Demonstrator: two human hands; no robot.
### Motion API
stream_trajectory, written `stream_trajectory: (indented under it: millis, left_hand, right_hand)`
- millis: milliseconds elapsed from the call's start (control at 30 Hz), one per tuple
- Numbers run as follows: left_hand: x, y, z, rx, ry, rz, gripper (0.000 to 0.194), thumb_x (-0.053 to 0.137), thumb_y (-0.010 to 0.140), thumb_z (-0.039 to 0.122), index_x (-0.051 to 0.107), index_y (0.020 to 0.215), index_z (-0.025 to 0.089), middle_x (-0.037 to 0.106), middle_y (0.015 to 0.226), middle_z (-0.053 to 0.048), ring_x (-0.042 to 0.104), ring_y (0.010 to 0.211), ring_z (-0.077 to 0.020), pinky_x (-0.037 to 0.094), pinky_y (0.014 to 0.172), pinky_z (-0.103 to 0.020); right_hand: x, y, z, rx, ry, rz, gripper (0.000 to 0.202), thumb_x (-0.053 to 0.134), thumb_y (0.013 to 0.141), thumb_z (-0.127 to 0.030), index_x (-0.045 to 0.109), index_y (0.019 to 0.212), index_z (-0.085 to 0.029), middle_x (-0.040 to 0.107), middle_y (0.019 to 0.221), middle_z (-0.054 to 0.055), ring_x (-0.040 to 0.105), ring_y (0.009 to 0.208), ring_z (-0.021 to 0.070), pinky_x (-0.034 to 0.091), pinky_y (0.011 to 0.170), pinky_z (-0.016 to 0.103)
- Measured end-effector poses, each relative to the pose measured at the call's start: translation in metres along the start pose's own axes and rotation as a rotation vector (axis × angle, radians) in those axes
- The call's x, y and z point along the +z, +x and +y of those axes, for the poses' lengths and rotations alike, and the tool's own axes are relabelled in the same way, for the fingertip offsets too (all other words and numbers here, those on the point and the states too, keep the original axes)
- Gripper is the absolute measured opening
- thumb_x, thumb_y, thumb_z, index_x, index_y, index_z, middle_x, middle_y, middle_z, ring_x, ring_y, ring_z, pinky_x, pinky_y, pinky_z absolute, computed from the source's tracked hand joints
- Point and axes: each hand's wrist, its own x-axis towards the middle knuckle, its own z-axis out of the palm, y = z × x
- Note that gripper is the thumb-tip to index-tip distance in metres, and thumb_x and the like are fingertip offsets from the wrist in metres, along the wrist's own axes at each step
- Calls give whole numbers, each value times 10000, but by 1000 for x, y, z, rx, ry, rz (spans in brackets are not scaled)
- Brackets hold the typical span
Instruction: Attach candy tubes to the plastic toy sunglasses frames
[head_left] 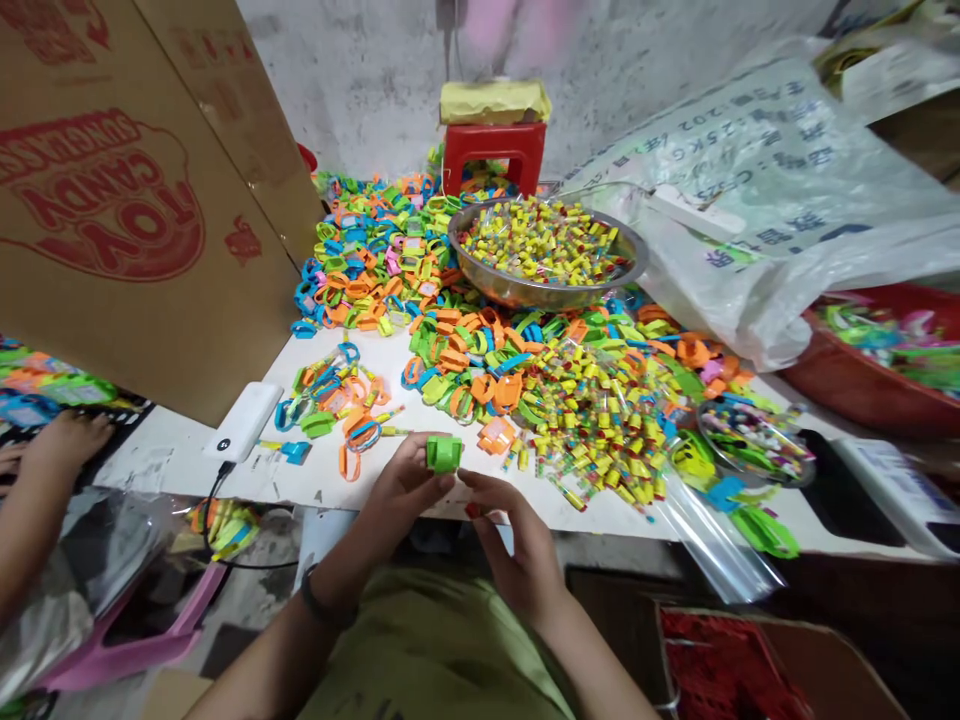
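My left hand (401,492) is closed around a light green plastic toy watch (444,454), held up over the front edge of the table. Close beside it on the right, my right hand (521,545) pinches a small red piece (473,510) between thumb and fingers; its exact kind is too small to tell. In front of my hands lies a loose group of toy watches (322,400) in blue, green and orange. To the right spreads a heap of small clear candy tubes with yellow ends (600,420).
A steel bowl (547,292) of yellow-ended tubes stands amid piled toy watches (375,250). A tall cardboard box (150,240) blocks the left, beside a white power bank (247,420). Rightward are a phone (847,490), plastic sheeting (720,540) and a red basin (877,365). A co-worker's arm (45,500) shows far left.
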Motion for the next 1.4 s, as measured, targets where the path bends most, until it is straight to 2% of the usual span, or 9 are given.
stream_trajectory:
  millis: [167,333,567,700,900,1067,1233,1333,1400]
  left_hand:
    - [-1,-2,-4,112,289,39,449,799,731,375,666,1128,213,675,1192,-88,620,1045,-243,488,904,-353]
    - [2,-7,1,170,523,27,439,772,762,353,681,1180,259,697,1114,-66,615,1033,-241,486,895,-355]
    - [2,-9,6,213,620,17,438,758,769,341,682,1196,284,684,989,-53,623,926,-215,505,821,-328]
    - [2,-8,6,233,625,15,429,754,775,328,682,1195,283,690,1006,-50,621,939,-212,497,827,-321]
    - [1,-9,6,269,666,19,416,753,778,314,684,1188,285,706,1010,-41,613,941,-207,482,830,-311]
    - [-4,-10,1,110,711,18,416,759,755,385,707,1141,240,723,977,-47,634,886,-215,490,790,-307]
    - [-7,-6,-5,-121,640,-196,327,690,791,427,747,1009,190,760,938,-39,668,863,-227,513,768,-301]
    - [-10,-4,-8,-168,633,-232,336,675,797,437,747,1005,184,761,948,-49,676,869,-225,521,780,-304]
    - [-11,-3,-9,-164,644,-273,330,664,808,431,734,1022,190,755,981,-48,674,892,-220,520,800,-304]
  right_hand:
    - [-5,4,3,14,-29,149,172,522,940,-162,580,1079,-247,661,1003,68,644,948,193,537,817,334]
    - [-12,13,0,20,-87,146,122,537,945,-207,586,1049,-247,652,969,56,632,905,190,524,791,316]
    - [-16,12,-4,48,-164,107,156,461,988,-279,592,1057,-232,674,926,65,658,836,184,538,680,281]
    - [-17,11,-5,36,-146,98,100,486,964,-220,570,1014,-240,666,879,42,645,758,161,517,608,246]
    - [-19,13,-6,-66,-208,48,150,474,940,-115,533,1003,-239,661,880,43,629,789,165,495,673,264]
    - [-26,12,-8,24,-486,-232,89,544,914,-219,534,1002,-220,663,878,71,634,767,211,446,649,295]
    - [-23,4,-3,95,-631,-423,53,583,841,-185,552,821,-223,659,719,23,626,664,187,344,579,268]
    - [-17,-5,5,39,-577,-452,60,589,824,-172,556,815,-222,658,693,3,617,632,167,317,572,262]
    - [-12,-10,10,21,-556,-402,47,566,838,-169,556,830,-214,647,667,1,602,600,158,307,567,260]
